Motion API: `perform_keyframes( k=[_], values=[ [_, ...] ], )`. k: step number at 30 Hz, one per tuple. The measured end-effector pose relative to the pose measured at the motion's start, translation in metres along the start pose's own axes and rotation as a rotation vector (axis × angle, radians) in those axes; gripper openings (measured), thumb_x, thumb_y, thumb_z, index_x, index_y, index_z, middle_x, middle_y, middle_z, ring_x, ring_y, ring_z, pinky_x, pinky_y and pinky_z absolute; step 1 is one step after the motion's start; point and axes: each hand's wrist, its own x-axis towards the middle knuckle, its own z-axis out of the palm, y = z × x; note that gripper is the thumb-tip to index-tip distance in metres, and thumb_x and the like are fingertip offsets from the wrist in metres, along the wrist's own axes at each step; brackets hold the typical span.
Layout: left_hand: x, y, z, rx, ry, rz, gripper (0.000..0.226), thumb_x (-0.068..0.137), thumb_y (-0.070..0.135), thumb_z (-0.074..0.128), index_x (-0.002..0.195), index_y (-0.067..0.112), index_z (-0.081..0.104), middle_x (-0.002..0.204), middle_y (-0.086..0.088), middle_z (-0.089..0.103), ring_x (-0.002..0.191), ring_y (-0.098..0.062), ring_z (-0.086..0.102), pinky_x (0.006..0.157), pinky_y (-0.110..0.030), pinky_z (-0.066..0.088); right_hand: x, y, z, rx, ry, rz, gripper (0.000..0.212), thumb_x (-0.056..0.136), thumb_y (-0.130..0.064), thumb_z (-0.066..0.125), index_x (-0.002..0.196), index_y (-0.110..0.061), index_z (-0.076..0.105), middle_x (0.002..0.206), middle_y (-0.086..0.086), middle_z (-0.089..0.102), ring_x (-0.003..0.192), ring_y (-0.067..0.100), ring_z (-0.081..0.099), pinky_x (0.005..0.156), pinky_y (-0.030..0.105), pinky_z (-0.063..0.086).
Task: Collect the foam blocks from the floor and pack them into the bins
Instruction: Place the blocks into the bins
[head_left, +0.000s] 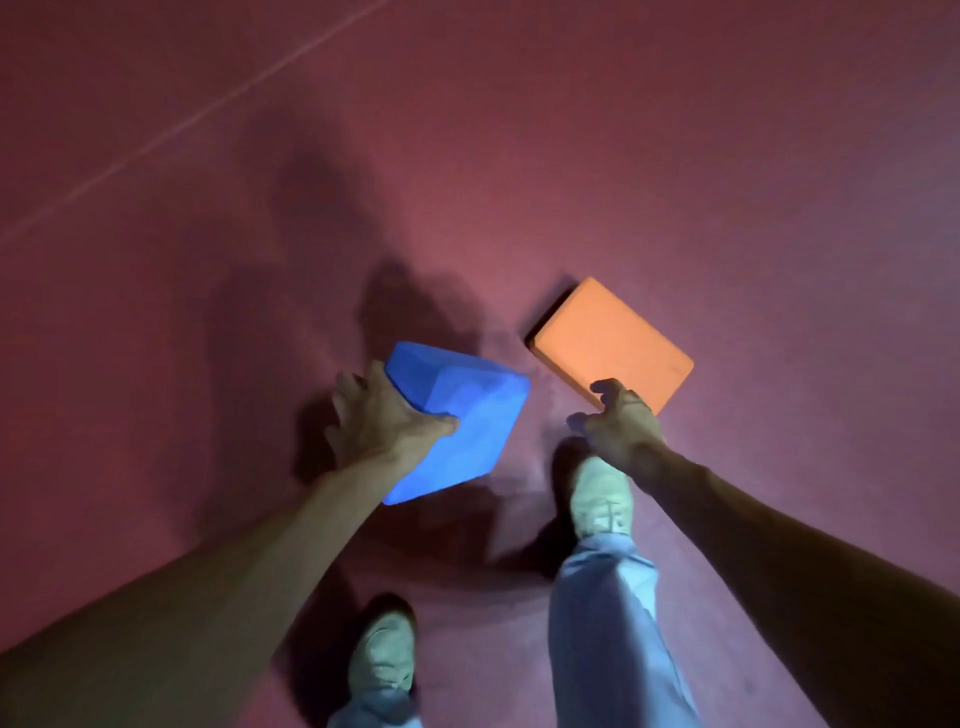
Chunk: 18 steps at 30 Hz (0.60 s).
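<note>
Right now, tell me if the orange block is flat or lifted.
Flat: the orange block lies on the floor, right hand at its edge.

A foam block (457, 421), held tilted in the left hand (382, 421), hung to the left of a second block (613, 343) resting flat on the floor (519, 156), the right hand (621, 428) at that block's near corner and a shoe (602, 499) just behind the hand.

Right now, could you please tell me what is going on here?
A person stands bent over a reddish floor. Their left hand grips a blue foam block, held tilted. Their right hand reaches open to the near edge of an orange foam block lying flat on the floor, not yet gripping it.
</note>
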Motion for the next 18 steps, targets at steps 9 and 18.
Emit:
perform_keyframes(
  k=[9,18],
  values=[
    [0.072,0.086,0.072,-0.044,0.338,-0.208,0.086,0.060,0.041,0.086,0.124,0.003,0.043,0.133,-0.021,0.039,0.119,-0.039,0.044,0.101,-0.047,0.032,0.148,0.044,-0.066,-0.269,0.008,0.052,0.087,0.077,-0.022,0.075,0.147,-0.010,0.025,0.142,0.017,0.033,0.131,0.036,0.036,0.103,0.043,0.039],
    [0.102,0.122,0.116,0.159,0.534,-0.065,0.088,0.054,0.048,0.081,0.123,0.005,0.048,0.120,-0.021,0.050,0.110,-0.039,0.048,0.088,-0.048,0.036,0.226,0.072,-0.049,-0.414,-0.012,0.149,0.120,0.064,-0.043,0.084,0.152,-0.024,0.004,0.153,0.006,0.021,0.141,0.029,0.021,0.110,0.058,0.018]
  ],
)
